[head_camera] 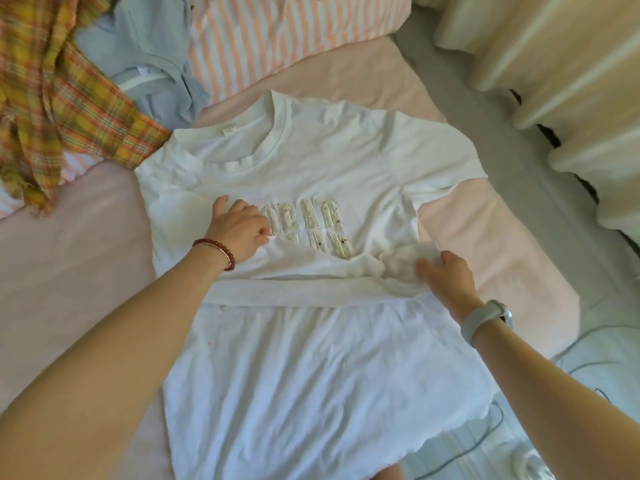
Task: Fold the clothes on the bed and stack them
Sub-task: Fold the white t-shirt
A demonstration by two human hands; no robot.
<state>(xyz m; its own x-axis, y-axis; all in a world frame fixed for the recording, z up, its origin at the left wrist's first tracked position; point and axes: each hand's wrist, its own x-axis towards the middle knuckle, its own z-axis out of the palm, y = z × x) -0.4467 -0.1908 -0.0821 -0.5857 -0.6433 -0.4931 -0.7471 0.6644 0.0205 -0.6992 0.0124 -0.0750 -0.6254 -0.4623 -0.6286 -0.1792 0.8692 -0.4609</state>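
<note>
A white T-shirt [311, 168] with pale raised letters lies face up on the pink bed sheet [69, 265], collar at the far end. Its lower hem is folded up over the chest, forming a band across the middle. A second white cloth [311, 393] lies flat beneath it toward me. My left hand [239, 232] rests on the shirt just left of the letters, fingers curled onto the fabric. My right hand [446, 278] grips a bunched-up part of the shirt at its right side.
A plaid orange-yellow garment [52, 109] and a light blue garment [145, 64] lie crumpled at the far left. A pink-striped pillow [277, 32] sits at the head. Cream curtains [554, 81] hang on the right, past the bed's edge. A thin cable [498, 420] lies near right.
</note>
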